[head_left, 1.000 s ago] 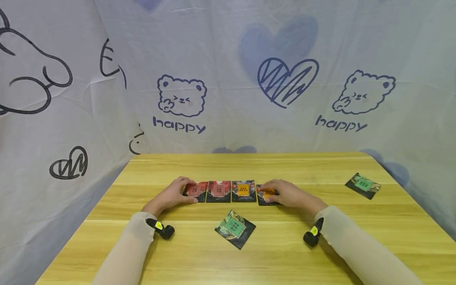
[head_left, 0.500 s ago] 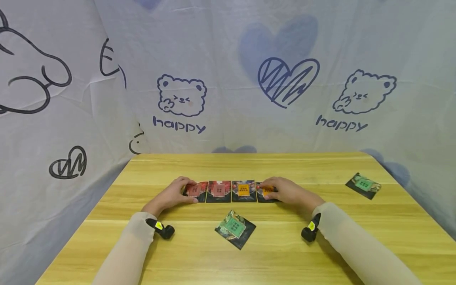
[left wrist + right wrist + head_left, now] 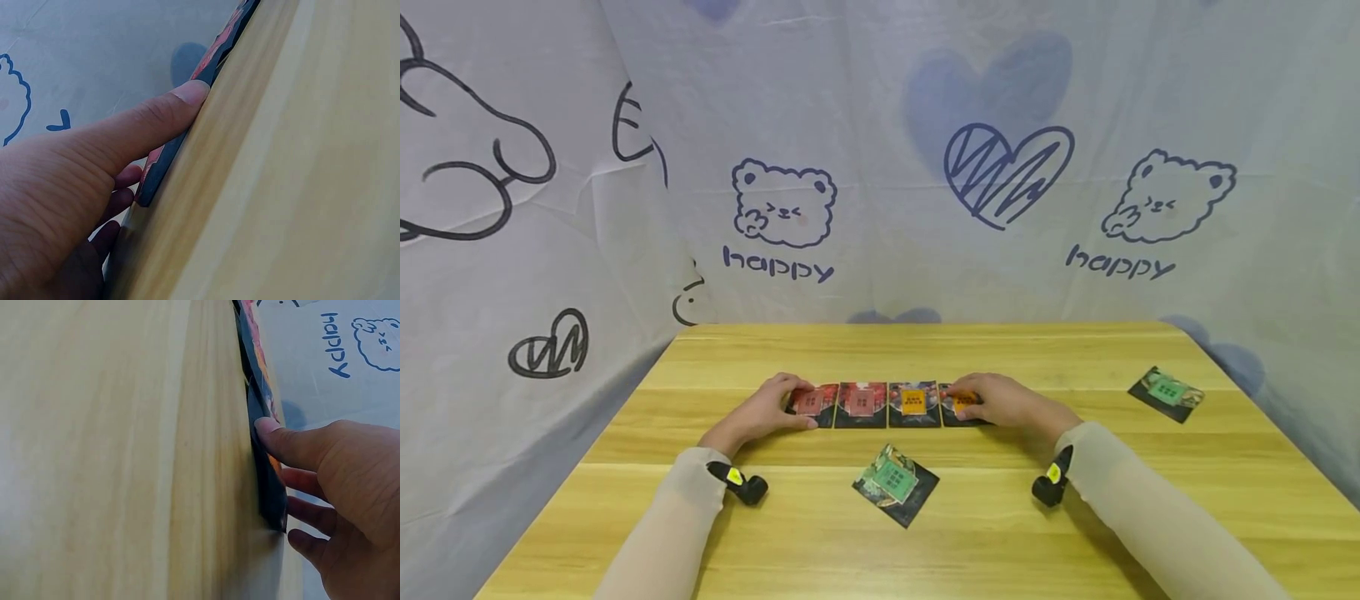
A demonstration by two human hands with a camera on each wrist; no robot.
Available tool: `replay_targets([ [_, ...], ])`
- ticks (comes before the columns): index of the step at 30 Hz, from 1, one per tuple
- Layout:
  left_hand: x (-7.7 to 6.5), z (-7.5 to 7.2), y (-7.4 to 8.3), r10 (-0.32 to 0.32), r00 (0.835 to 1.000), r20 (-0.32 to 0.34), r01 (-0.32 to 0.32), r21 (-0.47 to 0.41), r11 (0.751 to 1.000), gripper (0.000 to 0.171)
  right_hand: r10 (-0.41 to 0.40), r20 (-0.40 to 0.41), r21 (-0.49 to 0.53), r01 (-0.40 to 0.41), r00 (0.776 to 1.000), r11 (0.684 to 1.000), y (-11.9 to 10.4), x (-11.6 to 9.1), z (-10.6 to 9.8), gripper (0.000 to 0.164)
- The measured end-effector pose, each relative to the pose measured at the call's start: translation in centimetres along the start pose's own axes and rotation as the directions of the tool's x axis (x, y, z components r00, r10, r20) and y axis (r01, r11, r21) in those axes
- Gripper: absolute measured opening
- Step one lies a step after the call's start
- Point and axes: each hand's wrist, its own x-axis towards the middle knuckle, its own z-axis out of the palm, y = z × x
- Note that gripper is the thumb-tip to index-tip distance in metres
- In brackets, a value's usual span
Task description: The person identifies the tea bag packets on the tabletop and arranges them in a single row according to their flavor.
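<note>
Several small flat packets form a row on the table in the head view. My left hand (image 3: 763, 407) holds the red-labelled packet (image 3: 824, 412) at the left end, thumb on its near edge and fingers at its outer side. Beside it lie another red-labelled packet (image 3: 861, 414) and an orange-labelled packet (image 3: 914, 416). At the right end my right hand (image 3: 1003, 403) grips a second orange-labelled packet (image 3: 953, 417), partly covering it. In the right wrist view the thumb presses the dark lower part of this packet (image 3: 270, 500), fingers curled at its edge.
A green-labelled packet (image 3: 895, 492) lies tilted in front of the row. Another green-labelled packet (image 3: 1167, 394) sits at the far right of the wooden table (image 3: 820, 550). A white cloth with drawings (image 3: 880, 208) hangs behind the table.
My right hand has shifted slightly up and left with the right-end orange-labelled packet, which now lines up with the row. The left hand has stayed in place.
</note>
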Motion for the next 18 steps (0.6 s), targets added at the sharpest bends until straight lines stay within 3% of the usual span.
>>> replay_targets([
  [18,0.06,0.06,-0.06,0.006,1.000,-0.003,-0.006,-0.005,1.000,0.072,0.004,0.020,-0.030,-0.004,1.000,1.000,-0.41,0.13,-0.24,0.043],
])
